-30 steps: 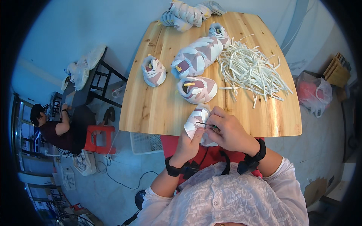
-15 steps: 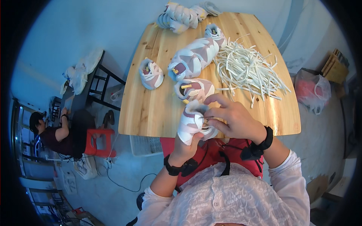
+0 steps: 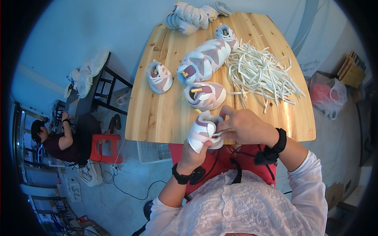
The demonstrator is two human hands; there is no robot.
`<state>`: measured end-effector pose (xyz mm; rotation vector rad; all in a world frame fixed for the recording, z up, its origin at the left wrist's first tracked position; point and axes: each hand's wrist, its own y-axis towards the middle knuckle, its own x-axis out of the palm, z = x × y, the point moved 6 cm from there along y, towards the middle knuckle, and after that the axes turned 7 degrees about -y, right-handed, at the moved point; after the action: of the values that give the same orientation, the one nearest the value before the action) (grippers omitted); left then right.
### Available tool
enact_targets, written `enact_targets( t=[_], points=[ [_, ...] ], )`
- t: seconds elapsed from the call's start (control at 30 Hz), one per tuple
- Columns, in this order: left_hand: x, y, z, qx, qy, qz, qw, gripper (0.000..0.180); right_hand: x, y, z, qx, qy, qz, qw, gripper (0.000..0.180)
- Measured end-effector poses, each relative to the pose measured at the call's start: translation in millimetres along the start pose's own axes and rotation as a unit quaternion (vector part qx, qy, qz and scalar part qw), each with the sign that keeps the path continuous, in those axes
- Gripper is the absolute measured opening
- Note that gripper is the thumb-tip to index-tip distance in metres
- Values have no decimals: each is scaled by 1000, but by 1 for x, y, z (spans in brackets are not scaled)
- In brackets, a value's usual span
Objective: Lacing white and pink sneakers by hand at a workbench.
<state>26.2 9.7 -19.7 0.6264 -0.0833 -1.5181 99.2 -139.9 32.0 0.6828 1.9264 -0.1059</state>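
Near the table's front edge, my left hand (image 3: 191, 158) is closed around a white and mauve shoe upper (image 3: 199, 133), its padded collar pointing away from me. My right hand (image 3: 249, 126) is at the upper's lacing opening, fingers bent together in a pinch; what they grip is too small or hidden to make out. Just beyond lies another shoe upper (image 3: 210, 96) with a yellow tab. Behind it a row of nested uppers (image 3: 206, 59) stretches back, and a single upper (image 3: 159, 77) stands to the left. A loose heap of flat white shoelaces (image 3: 262, 74) covers the table's right side.
More stacked uppers (image 3: 187, 17) sit at the wooden table's (image 3: 145, 122) far edge. A white plastic basket (image 3: 151, 152) is below its front left. At left, another person (image 3: 59, 139) sits by a red stool (image 3: 106, 148). A plastic bag (image 3: 328, 94) lies to the right.
My right hand has come down and in against the upper, its fingers closer together. The upper in my left hand has shifted slightly toward me.
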Motion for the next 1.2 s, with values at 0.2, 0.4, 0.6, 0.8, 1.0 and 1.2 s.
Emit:
enact_targets(
  t=[0.2,0.4,0.6,0.8,1.0,1.2],
  points=[
    [1,3,1,-9,-80,-6,997,36,-12,6,-3,-21,73,128,989,11],
    [-1,8,15,47,-56,-26,997,48,-15,2,-10,-29,4,180,983,11],
    [-3,2,3,-26,-183,47,982,34,-26,1,-16,-18,-11,207,978,19],
    [-6,-9,-10,-4,-152,27,988,29,-32,-13,-7,6,24,200,980,17],
    [3,9,13,-35,-140,42,989,37,-7,-2,-33,-109,-83,116,984,11],
    [13,2,0,-74,-212,14,974,56,-1,13,-22,-37,-173,-1,984,12]
  ],
)
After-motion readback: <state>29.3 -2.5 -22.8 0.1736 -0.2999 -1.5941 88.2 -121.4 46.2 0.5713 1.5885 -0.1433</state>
